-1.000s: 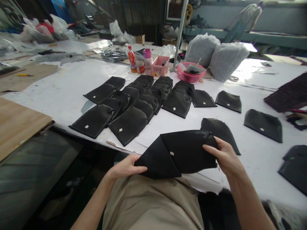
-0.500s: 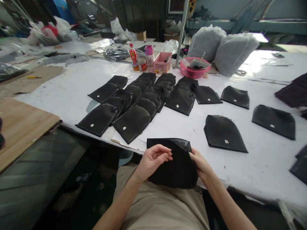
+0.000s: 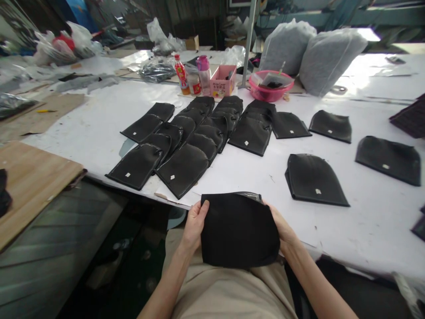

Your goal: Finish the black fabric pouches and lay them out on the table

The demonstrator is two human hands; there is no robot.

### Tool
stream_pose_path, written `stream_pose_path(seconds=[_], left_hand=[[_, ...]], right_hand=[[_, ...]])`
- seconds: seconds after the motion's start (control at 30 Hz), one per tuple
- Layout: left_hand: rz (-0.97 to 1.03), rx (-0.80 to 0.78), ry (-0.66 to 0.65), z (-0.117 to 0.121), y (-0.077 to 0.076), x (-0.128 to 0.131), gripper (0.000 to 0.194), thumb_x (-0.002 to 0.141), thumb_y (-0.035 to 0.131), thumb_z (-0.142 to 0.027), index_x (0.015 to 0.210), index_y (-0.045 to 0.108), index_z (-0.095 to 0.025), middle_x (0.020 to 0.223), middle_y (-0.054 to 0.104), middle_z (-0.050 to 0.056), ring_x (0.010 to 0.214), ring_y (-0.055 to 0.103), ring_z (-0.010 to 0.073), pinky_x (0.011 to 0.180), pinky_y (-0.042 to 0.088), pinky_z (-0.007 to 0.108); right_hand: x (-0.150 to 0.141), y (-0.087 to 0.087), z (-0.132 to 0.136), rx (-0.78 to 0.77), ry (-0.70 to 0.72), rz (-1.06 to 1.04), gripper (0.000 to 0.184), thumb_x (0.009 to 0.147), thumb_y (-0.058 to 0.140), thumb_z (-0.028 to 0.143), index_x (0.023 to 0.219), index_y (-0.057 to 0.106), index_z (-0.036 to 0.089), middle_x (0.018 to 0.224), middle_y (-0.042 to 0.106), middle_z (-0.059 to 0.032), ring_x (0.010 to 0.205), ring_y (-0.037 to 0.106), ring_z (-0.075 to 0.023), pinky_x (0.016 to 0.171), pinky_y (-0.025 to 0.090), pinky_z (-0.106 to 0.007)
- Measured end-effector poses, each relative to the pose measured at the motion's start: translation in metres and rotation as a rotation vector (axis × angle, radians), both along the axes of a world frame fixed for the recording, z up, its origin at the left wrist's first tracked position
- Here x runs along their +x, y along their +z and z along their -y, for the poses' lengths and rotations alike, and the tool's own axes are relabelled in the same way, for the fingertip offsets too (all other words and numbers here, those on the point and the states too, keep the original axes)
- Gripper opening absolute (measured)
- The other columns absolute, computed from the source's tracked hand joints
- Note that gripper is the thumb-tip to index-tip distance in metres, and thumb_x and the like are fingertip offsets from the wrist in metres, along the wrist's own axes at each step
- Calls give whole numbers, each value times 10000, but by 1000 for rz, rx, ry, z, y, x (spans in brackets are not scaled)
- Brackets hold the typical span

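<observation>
I hold a folded black fabric piece [image 3: 238, 230] flat above my lap at the near edge of the white table [image 3: 99, 119]. My left hand [image 3: 194, 225] grips its left edge, fingers curled over the top corner. My right hand [image 3: 281, 226] grips its right edge, mostly behind the fabric. On the table lie several overlapping black pieces [image 3: 186, 133] with small white tags, in rows ahead of me. One single black piece [image 3: 312, 180] lies just beyond my right hand.
More black pieces [image 3: 388, 159] lie scattered at the right. A pink bowl [image 3: 270, 86], a pink box [image 3: 222, 82] and bottles [image 3: 182, 75] stand at the back, with two grey sacks [image 3: 312, 48]. A wooden board [image 3: 29, 177] is at the left.
The open, spread black piece has been folded together and turned plain side up. My hands moved from wide apart to the folded piece's two edges.
</observation>
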State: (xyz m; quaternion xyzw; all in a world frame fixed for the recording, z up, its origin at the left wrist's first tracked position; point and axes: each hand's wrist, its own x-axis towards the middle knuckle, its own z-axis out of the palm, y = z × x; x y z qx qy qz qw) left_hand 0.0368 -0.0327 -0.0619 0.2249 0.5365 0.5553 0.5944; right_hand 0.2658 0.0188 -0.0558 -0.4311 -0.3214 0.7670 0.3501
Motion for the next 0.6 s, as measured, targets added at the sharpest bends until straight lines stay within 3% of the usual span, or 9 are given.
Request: stream_pose_path(seconds=[0.17, 0.27, 0.33, 0.47, 0.6], left_hand=[[-313, 7, 138, 4, 7, -5, 351, 870, 629, -464, 1024, 679, -152, 939, 733, 52, 892, 661, 191, 816, 502, 264], [-421, 5, 164, 6, 8, -6, 356, 877, 608, -479, 971, 686, -145, 896, 724, 48, 862, 650, 186, 791, 496, 253], [-449, 11, 173, 8, 5, -6, 354, 878, 602, -484, 937, 683, -144, 870, 716, 45, 829, 643, 178, 765, 493, 246], [-464, 50, 141, 11, 0, -6, 341, 882, 604, -465, 979, 685, -149, 903, 710, 48, 866, 638, 179, 801, 486, 247], [-432, 91, 150, 12, -6, -7, 323, 880, 615, -446, 995, 688, -153, 888, 697, 38, 856, 633, 172, 806, 483, 244]], right_hand=[[7, -4, 5, 176, -158, 99, 604, 794, 644, 644, 1274, 514, 302, 1206, 658, -72, 867, 675, -213, 703, 527, -310], [10, -13, 11, 382, -126, 73, 831, 647, 707, 737, 1327, 464, 325, 1443, 477, -105, 1055, 629, -270, 810, 521, -361], [9, -16, 14, 481, -97, 171, 857, 581, 813, 653, 1302, 483, 329, 1510, 388, -96, 1168, 568, -291, 907, 485, -383], [-2, -12, 15, 467, -225, 350, 449, 739, 800, 400, 1094, 546, 296, 1444, 460, -69, 1095, 601, -219, 932, 457, -366], [-12, -4, 11, 428, -345, 305, 197, 822, 714, 355, 893, 573, 237, 1209, 625, -61, 1007, 628, -188, 900, 456, -333]])
